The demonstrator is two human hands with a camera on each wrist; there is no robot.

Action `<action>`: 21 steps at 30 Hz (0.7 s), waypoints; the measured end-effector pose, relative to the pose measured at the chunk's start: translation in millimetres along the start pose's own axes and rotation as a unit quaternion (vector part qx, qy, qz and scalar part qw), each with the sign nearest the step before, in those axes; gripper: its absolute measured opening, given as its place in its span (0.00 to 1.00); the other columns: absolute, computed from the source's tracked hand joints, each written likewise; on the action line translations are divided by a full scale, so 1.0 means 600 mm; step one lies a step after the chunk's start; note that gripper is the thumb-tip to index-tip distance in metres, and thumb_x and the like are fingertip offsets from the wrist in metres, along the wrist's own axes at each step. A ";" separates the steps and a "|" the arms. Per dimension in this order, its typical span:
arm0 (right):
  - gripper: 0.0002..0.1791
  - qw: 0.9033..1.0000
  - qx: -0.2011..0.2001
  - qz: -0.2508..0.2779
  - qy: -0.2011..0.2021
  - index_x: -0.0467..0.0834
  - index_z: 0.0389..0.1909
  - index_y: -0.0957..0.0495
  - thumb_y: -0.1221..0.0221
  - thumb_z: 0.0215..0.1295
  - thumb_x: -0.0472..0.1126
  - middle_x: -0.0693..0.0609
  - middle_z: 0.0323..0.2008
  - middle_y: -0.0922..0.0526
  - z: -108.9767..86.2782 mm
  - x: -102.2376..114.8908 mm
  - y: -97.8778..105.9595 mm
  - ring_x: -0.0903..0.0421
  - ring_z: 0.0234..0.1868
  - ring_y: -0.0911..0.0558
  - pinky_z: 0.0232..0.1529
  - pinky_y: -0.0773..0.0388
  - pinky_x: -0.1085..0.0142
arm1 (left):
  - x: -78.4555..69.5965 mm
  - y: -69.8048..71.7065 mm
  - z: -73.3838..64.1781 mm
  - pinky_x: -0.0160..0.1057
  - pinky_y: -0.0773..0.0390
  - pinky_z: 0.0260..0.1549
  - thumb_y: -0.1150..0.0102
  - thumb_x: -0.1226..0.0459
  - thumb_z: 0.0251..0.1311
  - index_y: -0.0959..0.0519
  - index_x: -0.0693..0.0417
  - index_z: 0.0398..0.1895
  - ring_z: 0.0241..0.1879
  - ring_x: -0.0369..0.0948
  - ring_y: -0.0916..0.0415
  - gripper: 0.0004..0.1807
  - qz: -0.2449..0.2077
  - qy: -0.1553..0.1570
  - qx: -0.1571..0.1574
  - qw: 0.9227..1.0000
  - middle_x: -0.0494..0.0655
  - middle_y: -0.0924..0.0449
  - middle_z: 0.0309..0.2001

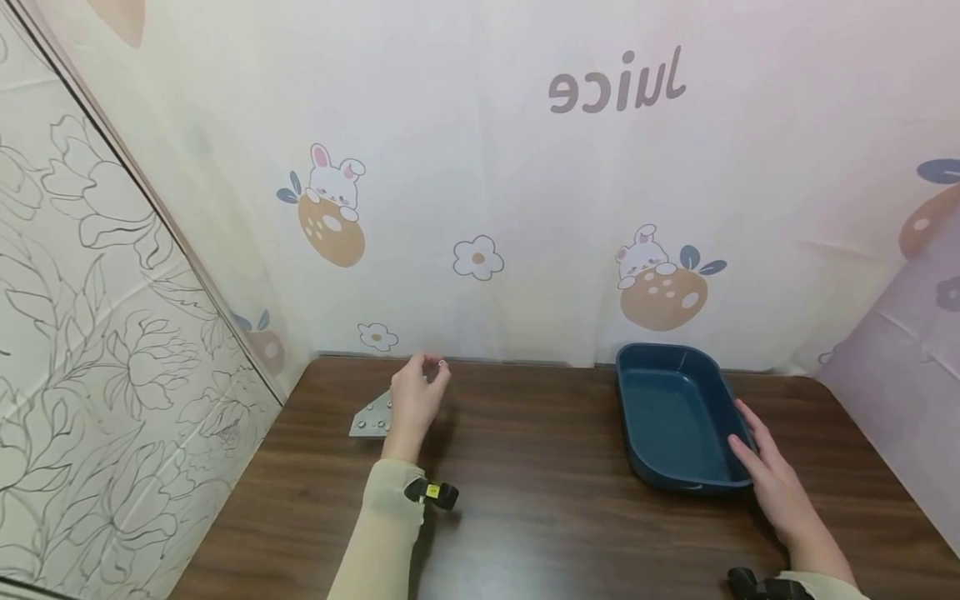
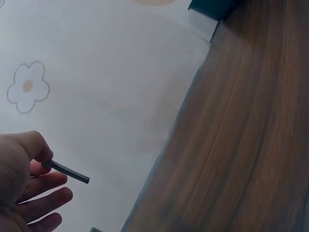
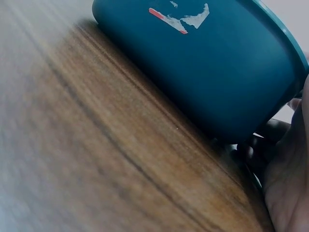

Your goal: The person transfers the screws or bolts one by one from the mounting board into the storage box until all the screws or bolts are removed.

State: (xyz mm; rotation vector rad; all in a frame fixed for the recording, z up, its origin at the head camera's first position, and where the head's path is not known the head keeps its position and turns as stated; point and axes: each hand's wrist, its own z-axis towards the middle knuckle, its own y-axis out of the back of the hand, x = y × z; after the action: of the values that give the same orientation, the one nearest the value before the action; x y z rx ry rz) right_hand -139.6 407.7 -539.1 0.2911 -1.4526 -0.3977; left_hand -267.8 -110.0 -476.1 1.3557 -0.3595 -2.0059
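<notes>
My left hand (image 1: pixel 415 400) pinches a dark threaded screw (image 2: pixel 70 171) between thumb and forefinger; the grip hides the near end of it, and the other fingers are loosely bent. Partly behind this hand, a light grey angled metal plate (image 1: pixel 367 422) with several bolt heads on it lies on the table. At the right, a deep blue rectangular baking dish (image 1: pixel 660 482) with rounded corners has nothing in it. My right hand (image 1: pixel 776 479) holds the dish by its right side, thumb at the rim and fingertips low along the outer wall in the right wrist view.
The brown wood-grain table (image 1: pixel 525 500) ends at a printed curtain (image 1: pixel 480 167) behind the plate and dish. Another patterned sheet (image 1: pixel 112 292) hangs along the left side. A torn sticker (image 3: pixel 181 19) marks the dish's outer wall.
</notes>
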 end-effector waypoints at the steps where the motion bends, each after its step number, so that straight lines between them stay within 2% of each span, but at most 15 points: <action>1: 0.39 1.000 0.000 0.000 -0.001 0.53 0.91 0.67 0.58 0.91 0.51 0.33 0.87 0.69 0.000 0.000 0.000 0.29 0.85 0.71 0.76 0.78 0.27 | -0.003 -0.003 0.001 0.56 0.15 0.55 0.34 0.62 0.72 0.13 0.57 0.48 0.54 0.53 0.12 0.09 -0.003 -0.002 0.003 1.000 0.54 0.08 0.49; 5: 0.40 1.000 0.001 -0.003 -0.008 0.53 0.91 0.68 0.58 0.91 0.51 0.32 0.87 0.69 -0.002 0.000 0.001 0.28 0.85 0.71 0.75 0.77 0.23 | -0.020 -0.018 0.001 0.54 0.16 0.58 0.33 0.62 0.73 0.13 0.56 0.49 0.55 0.52 0.12 0.09 -0.016 -0.013 0.025 0.999 0.53 0.08 0.50; 17: 0.39 1.000 0.001 0.002 0.002 0.54 0.91 0.68 0.59 0.92 0.50 0.35 0.88 0.70 -0.003 -0.004 0.000 0.32 0.85 0.72 0.78 0.79 0.31 | -0.078 -0.066 -0.005 0.51 0.14 0.57 0.32 0.62 0.73 0.14 0.56 0.49 0.55 0.49 0.11 0.08 -0.040 -0.076 0.067 0.994 0.52 0.08 0.50; 21: 0.39 1.000 -0.002 0.002 0.004 0.53 0.91 0.67 0.58 0.91 0.50 0.35 0.88 0.69 -0.002 -0.001 -0.003 0.33 0.86 0.71 0.78 0.79 0.32 | -0.090 -0.081 -0.004 0.49 0.15 0.58 0.33 0.62 0.74 0.14 0.55 0.49 0.55 0.47 0.12 0.08 -0.043 -0.091 0.092 0.991 0.50 0.08 0.50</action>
State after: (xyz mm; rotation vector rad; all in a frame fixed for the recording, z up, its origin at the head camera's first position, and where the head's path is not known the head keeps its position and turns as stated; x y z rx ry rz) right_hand -138.7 406.4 -540.7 0.2860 -1.4444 -0.3971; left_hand -272.1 -38.1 -466.4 1.3198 -0.5907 -2.2200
